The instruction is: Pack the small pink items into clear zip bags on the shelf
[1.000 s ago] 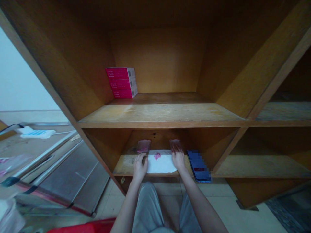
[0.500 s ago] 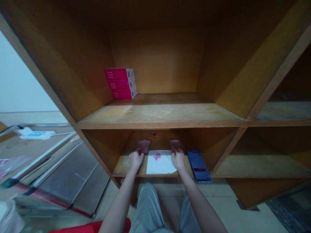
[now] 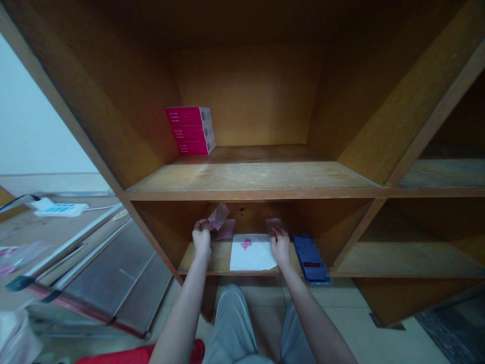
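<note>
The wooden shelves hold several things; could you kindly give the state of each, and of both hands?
Left hand: closed on the raised bag.
Raised bag: held tilted.
Lower bag: not held, partly covered.
Right hand: at the right bag, grip unclear.
Right bag: partly hidden.
White sheet: lying flat.
Pink pieces: clustered on the sheet.
Phone: lying flat, partly pixelated.
Pink boxes: stacked three high.

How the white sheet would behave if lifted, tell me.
The white sheet looks thin, so it would probably bend and flop. The pink pieces seem to lie loose on it, so they might slide off if it tilts.
</note>
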Action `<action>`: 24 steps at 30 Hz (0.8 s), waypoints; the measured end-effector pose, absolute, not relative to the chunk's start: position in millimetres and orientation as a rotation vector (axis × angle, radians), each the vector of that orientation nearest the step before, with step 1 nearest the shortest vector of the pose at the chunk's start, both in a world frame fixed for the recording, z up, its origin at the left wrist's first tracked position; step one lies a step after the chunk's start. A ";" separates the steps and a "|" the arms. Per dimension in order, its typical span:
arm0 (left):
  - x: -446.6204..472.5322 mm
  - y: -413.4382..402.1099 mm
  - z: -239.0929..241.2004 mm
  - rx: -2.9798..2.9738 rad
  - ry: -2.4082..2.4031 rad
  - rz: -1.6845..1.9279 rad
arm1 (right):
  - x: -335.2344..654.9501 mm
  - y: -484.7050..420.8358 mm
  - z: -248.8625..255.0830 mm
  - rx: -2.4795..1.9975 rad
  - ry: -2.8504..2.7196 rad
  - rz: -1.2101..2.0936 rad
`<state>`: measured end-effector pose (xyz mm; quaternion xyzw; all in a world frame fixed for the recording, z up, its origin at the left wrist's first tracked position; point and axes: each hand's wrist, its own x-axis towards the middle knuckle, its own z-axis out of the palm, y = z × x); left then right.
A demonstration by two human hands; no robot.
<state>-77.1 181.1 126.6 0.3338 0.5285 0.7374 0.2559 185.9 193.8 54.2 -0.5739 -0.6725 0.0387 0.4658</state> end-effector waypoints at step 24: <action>-15.2 128.5 102.2 0.980 1.334 1.730 | 121.1 149.1 122.5 -1.013 -1.216 1.229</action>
